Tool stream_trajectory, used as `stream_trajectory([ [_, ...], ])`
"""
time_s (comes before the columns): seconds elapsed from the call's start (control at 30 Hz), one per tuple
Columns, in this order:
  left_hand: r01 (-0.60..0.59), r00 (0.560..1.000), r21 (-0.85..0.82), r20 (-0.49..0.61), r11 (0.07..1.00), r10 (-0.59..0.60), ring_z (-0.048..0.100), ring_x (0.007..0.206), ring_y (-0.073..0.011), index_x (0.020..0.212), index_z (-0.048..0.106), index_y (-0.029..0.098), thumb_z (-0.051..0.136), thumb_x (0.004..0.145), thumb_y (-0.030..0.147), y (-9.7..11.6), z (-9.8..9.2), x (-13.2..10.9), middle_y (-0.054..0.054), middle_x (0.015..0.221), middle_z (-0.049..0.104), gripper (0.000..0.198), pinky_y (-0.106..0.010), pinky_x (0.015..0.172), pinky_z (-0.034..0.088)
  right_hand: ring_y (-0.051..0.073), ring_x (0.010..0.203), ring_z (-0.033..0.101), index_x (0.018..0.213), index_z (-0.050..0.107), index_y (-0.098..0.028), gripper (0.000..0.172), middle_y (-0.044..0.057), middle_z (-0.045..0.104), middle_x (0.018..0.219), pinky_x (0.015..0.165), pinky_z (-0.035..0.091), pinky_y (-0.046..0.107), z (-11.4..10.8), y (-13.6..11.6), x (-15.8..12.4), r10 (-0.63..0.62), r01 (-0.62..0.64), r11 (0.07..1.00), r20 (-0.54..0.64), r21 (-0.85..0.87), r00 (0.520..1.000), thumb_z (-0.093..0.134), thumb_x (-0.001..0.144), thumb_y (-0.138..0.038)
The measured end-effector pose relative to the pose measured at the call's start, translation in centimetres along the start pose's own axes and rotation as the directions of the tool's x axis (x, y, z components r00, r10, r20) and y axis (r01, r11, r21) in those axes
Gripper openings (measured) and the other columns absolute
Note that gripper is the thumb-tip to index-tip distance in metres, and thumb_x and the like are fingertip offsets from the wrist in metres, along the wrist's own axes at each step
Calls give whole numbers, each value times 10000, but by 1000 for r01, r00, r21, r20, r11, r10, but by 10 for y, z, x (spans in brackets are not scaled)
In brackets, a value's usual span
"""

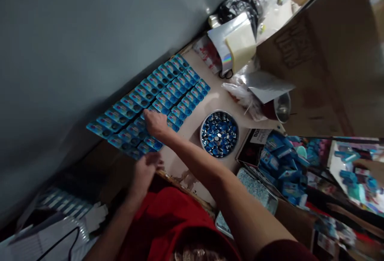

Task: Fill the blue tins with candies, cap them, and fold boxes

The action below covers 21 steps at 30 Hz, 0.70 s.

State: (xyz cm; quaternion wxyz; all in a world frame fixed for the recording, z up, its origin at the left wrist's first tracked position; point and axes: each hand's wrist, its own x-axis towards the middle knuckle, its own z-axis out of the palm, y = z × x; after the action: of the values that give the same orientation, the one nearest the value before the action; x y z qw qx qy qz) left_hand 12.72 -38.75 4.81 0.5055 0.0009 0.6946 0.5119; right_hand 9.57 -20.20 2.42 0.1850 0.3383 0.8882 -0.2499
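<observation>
Left hand (145,171) at lower centre, blurred at the table (210,103) edge by the nearest blue packs (156,93); I can't tell its grip. Right hand (154,124) is above it, fingers curled onto the pack rows, grip unclear. Bowl of blue caps (219,133) sits right of centre, cardboard box (324,61) upper right.

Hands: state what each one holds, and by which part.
Right hand rests on top of the blue packets, no grip showing. Left hand is blurred at the table edge; a hold cannot be told.
</observation>
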Motion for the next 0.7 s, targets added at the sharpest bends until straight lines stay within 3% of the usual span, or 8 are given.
stream_trajectory([
  [0.07,47,974,106,216,993,-69,701,607,-234,732,733,242,815,702,230,-15,45,-19,-47,740,743,88,-309,541,540,202,1025,679,1202,620,-257,256,33,717,1199,786,488,286,-6,30,-32,-31,37,995,-64,95,997,599,950,-299],
  [0.13,28,947,164,313,986,-78,691,588,-235,694,725,240,767,727,163,-24,95,-23,-52,696,726,94,-310,553,528,171,1007,672,1111,650,-272,196,1,716,1176,783,471,256,-16,81,-80,60,-29,984,-170,178,984,619,951,-380],
  [0.2,-26,932,175,360,984,-39,721,733,-243,764,736,237,720,791,154,-26,146,-13,-68,807,749,89,-324,691,559,186,967,678,1077,665,-266,197,14,729,1112,773,464,278,-25,146,-136,366,-336,929,-247,157,897,564,983,-408],
  [0.27,-81,929,171,369,982,12,700,1054,-247,939,743,242,691,829,126,-25,196,6,-82,1088,750,169,-332,938,534,216,1009,683,1134,666,-263,213,39,729,1136,791,463,301,-26,209,-186,609,-610,790,-200,66,767,539,985,-347],
  [0.37,-97,940,220,342,971,16,521,1360,-268,1090,710,203,718,825,97,-25,259,33,-114,1362,636,286,-400,1171,381,243,997,696,1257,638,-219,348,110,699,1215,772,464,313,-7,269,-225,687,-687,724,-150,58,711,563,919,-180],
  [0.47,-41,961,275,275,960,-38,499,1367,-303,1192,669,154,713,903,225,-28,301,45,-131,1421,576,301,-536,1158,396,232,975,692,1296,613,-181,358,154,644,1292,732,457,297,18,277,-218,646,-641,763,-152,86,748,506,954,-174],
  [0.53,12,973,265,219,964,-73,549,1301,-291,1270,637,177,664,961,319,-31,318,46,-124,1428,562,341,-539,1093,470,224,992,677,1264,625,-168,322,154,644,1275,718,444,284,24,269,-208,589,-579,808,-175,109,789,431,1010,-214],
  [0.7,165,958,28,232,986,-167,641,1120,-242,1291,616,171,623,990,384,-26,324,50,-120,1308,622,369,-460,953,568,203,896,658,1136,710,-195,263,110,701,1076,662,380,268,10,267,-208,423,-411,905,-314,105,850,505,973,-218],
])
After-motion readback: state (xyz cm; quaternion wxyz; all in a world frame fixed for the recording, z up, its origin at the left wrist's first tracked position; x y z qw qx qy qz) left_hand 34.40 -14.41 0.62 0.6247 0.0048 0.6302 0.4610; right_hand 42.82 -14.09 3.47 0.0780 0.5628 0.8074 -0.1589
